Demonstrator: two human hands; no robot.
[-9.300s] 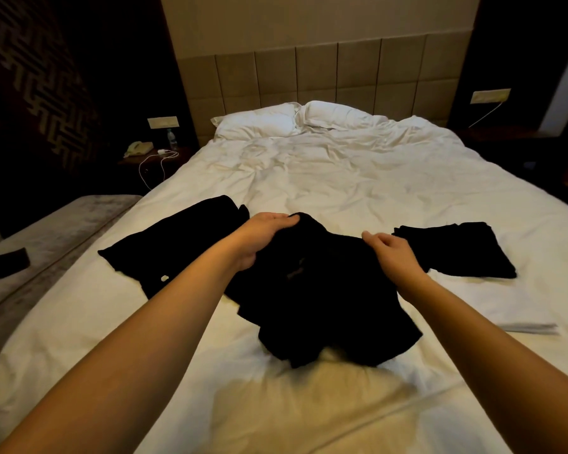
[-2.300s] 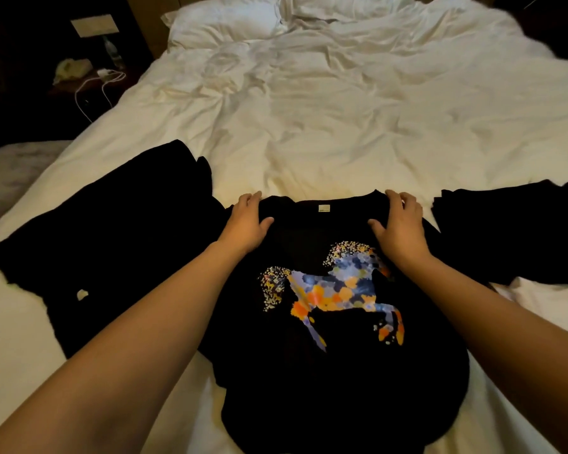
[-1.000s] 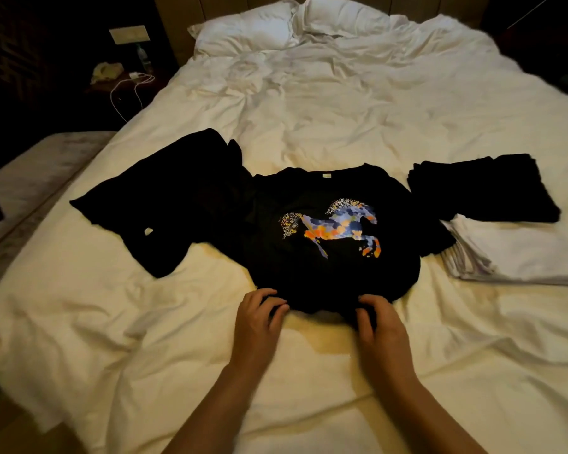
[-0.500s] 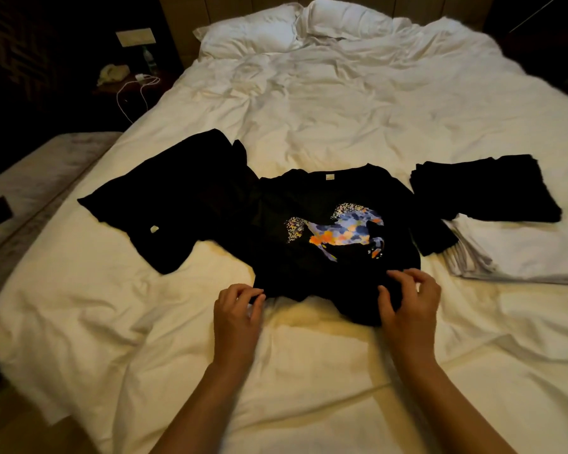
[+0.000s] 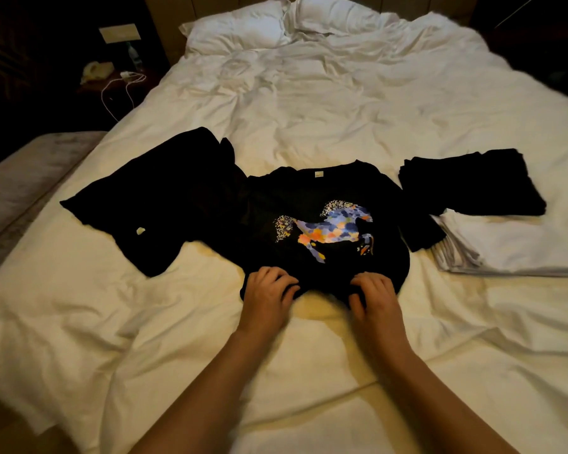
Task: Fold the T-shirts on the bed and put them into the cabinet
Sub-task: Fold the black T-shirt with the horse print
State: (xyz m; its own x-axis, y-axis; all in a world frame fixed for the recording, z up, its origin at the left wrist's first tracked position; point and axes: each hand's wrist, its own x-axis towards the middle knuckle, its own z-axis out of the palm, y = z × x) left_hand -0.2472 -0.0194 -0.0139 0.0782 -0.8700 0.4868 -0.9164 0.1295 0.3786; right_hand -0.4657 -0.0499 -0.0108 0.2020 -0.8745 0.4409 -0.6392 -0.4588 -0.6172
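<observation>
A black T-shirt with a colourful horse print (image 5: 325,224) lies face up in the middle of the white bed (image 5: 309,103), collar away from me. My left hand (image 5: 268,294) and my right hand (image 5: 373,294) both grip its near hem with curled fingers. Another black T-shirt (image 5: 158,198) lies spread out unfolded to its left, partly under it. To the right, a folded black T-shirt (image 5: 473,185) lies on a stack of folded white ones (image 5: 512,247).
Two white pillows (image 5: 276,24) lie at the head of the bed. A dark nightstand (image 5: 112,77) with a white cable and small items stands at the far left. A grey bench (image 5: 23,172) runs along the bed's left side.
My hands went from the shirt's shoulders down to its hem. Over the last half second both hands closed in on the hem and gripped it, bunching the lower edge.
</observation>
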